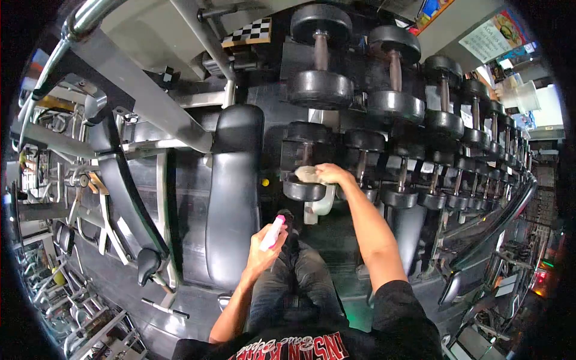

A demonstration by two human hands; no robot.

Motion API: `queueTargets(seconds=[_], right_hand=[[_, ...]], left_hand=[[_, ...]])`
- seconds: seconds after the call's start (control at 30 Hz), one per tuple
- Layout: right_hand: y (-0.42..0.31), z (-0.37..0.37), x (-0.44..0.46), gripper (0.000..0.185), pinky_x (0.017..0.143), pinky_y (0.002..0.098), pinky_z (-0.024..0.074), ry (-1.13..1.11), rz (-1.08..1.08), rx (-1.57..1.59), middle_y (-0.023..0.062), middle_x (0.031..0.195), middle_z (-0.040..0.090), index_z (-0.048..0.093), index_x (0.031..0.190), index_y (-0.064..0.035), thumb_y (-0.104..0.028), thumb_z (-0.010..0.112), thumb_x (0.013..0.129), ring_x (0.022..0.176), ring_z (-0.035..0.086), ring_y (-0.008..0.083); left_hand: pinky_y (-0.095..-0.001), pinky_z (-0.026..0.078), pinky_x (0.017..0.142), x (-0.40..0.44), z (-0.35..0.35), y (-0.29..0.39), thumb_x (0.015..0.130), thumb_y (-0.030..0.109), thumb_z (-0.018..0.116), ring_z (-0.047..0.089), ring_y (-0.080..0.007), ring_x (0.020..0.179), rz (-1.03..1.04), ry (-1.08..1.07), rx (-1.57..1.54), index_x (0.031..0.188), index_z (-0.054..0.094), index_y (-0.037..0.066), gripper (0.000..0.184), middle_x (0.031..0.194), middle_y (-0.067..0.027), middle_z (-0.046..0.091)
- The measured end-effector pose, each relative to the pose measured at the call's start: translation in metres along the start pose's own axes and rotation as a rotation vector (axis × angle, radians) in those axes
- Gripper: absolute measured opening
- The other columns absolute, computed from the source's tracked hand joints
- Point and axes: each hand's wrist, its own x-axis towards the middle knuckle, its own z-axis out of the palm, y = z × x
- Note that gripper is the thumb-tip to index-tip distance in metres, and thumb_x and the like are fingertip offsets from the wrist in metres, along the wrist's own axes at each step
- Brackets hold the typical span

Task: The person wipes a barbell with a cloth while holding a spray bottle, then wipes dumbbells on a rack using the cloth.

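Note:
My right hand [333,173] presses a crumpled pale cloth [308,175] onto the near head of a black dumbbell [304,192] at the left end of the lower rack row. My left hand [259,257] is wrapped round a white spray bottle [272,234] with a pink top, held low over my legs. The bottle points up and away from me, apart from the dumbbells. A larger black dumbbell [321,89] rests on the upper row, just beyond the one under the cloth.
More dumbbells [399,198] run along both rack rows to the right. A padded black bench [234,204] stands close on my left, with a grey machine frame [138,78] beyond it. A small yellow object [265,182] lies beside the bench.

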Motion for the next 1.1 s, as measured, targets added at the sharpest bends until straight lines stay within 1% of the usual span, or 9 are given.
queueTargets(seconds=[0.07,0.2,0.27,0.43,0.47,0.73,0.8,1.0,1.1], right_hand=[[-0.008,-0.024,0.002,0.036,0.077,0.0437,0.0511,0.076,0.074,-0.155,0.0198,0.1,0.064,0.058,0.113,-0.0053,-0.024,0.045,0.085,0.09,0.063,0.0357],[-0.058,-0.01,0.004,0.033,0.078,0.0474,0.0497,0.69,0.016,0.041,0.0214,0.098,0.064,0.059,0.108,-0.0068,-0.026,0.039,0.09,0.087,0.063,0.0383],[-0.092,0.009,0.0,0.032,0.079,0.0496,0.0487,0.561,0.05,0.17,0.0196,0.098,0.065,0.06,0.107,-0.0066,-0.026,0.043,0.088,0.086,0.063,0.0367],[-0.088,0.095,0.053,0.018,0.087,0.041,0.0396,0.625,-0.091,-0.433,0.0112,0.096,0.068,0.069,0.086,-0.0158,-0.021,0.051,0.081,0.083,0.065,0.0252],[-0.093,0.094,0.054,0.018,0.087,0.0433,0.0401,0.442,-0.038,-0.425,0.0119,0.091,0.068,0.068,0.084,-0.0167,-0.02,0.051,0.081,0.082,0.066,0.0246],[-0.058,0.036,-0.019,0.024,0.076,0.0447,0.0491,0.203,-0.148,0.024,0.0163,0.092,0.066,0.06,0.106,-0.0114,-0.02,0.048,0.088,0.087,0.063,0.035],[-0.018,0.029,-0.026,0.021,0.069,0.0476,0.0475,0.181,-0.38,0.25,0.0178,0.088,0.064,0.059,0.103,-0.007,-0.017,0.051,0.085,0.083,0.063,0.0348],[0.004,0.01,-0.017,0.032,0.088,0.0442,0.0482,0.321,0.43,0.016,0.0219,0.111,0.06,0.062,0.108,-0.0078,-0.017,0.049,0.081,0.104,0.058,0.0381],[-0.004,0.042,0.003,0.036,0.091,0.0437,0.0463,0.37,0.412,0.155,0.0208,0.117,0.058,0.061,0.112,-0.0098,-0.021,0.051,0.079,0.108,0.055,0.0375]], left_hand=[[-0.0222,0.044,0.051,-0.001,-0.006,-0.001,0.084,0.008,0.063,0.055,-0.0072,0.058,0.025,0.001,-0.014,0.102,0.061,-0.001,0.02,0.082,-0.0049,0.065],[-0.0223,0.045,0.052,-0.003,-0.016,0.012,0.084,0.007,0.062,0.056,-0.0075,0.059,-0.024,0.026,-0.057,0.102,0.061,-0.002,0.02,0.082,-0.0057,0.065],[-0.0232,0.045,0.056,-0.004,-0.016,0.018,0.083,0.01,0.064,0.054,-0.007,0.064,-0.067,0.074,0.004,0.099,0.063,0.0,0.019,0.082,-0.0046,0.064],[-0.0268,0.048,0.067,-0.006,-0.021,0.011,0.083,0.009,0.064,0.059,-0.0117,0.074,0.029,0.032,0.035,0.099,0.063,-0.001,0.019,0.087,-0.0088,0.066],[-0.0276,0.049,0.069,-0.006,-0.02,0.013,0.083,0.009,0.064,0.06,-0.0129,0.077,0.01,0.05,0.012,0.099,0.063,-0.001,0.019,0.088,-0.0097,0.066],[-0.0256,0.048,0.066,-0.006,-0.015,0.022,0.083,0.009,0.063,0.059,-0.0109,0.073,-0.035,0.056,0.013,0.098,0.064,-0.001,0.017,0.082,-0.0067,0.066],[-0.0255,0.047,0.064,-0.007,-0.016,0.016,0.083,0.008,0.063,0.059,-0.0106,0.071,0.026,0.069,0.031,0.097,0.064,-0.001,0.016,0.08,-0.0062,0.065],[-0.0264,0.048,0.065,-0.003,-0.024,0.01,0.082,0.006,0.062,0.061,-0.0115,0.071,0.095,0.062,0.222,0.093,0.064,0.0,0.013,0.081,-0.009,0.066],[-0.0271,0.048,0.065,0.001,-0.028,0.01,0.082,0.006,0.062,0.061,-0.0117,0.071,0.16,0.058,0.214,0.093,0.064,0.0,0.012,0.083,-0.0097,0.067]])
